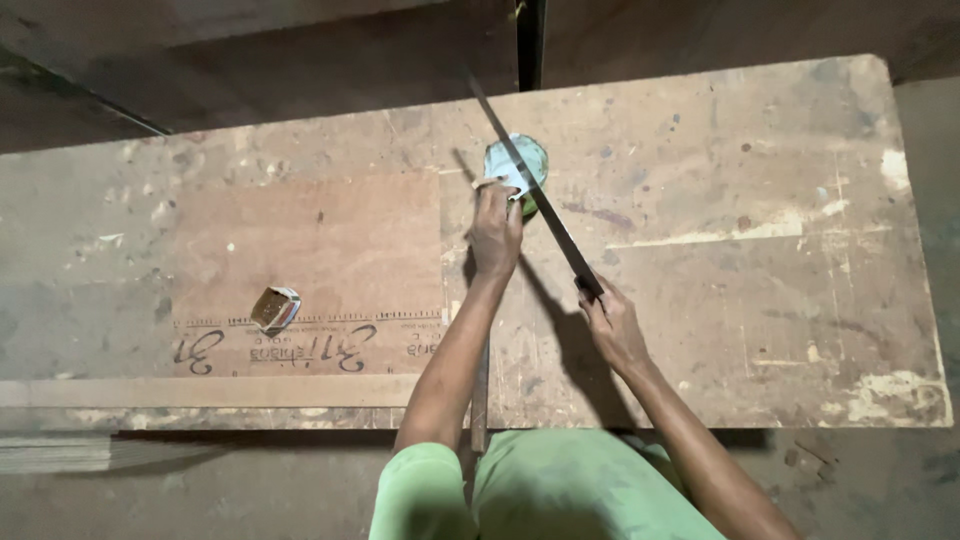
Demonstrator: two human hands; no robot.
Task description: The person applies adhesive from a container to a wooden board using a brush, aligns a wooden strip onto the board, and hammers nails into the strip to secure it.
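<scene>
Fingers [590, 292] of the right hand [612, 325] wrap around the near end of a long dark metal blade [530, 185], which looks like a saw blade or a straightedge and runs diagonally up and to the left across the table [760, 300]. Fingers [492, 188] of the left hand [496, 228] are curled and press down on a small pale blue-green piece [515, 160] lying under the middle of the blade; whether they grip it or merely pin it I cannot tell. Both forearms reach forward from a light green garment [560, 490] at the bottom edge. Below the left forearm a thin dark strip [480, 395] stands over the table's near edge. Well to the left, a small open box [275, 307] rests on a reddish plywood sheet [320, 260] laid flat on the stained, scratched tabletop.
</scene>
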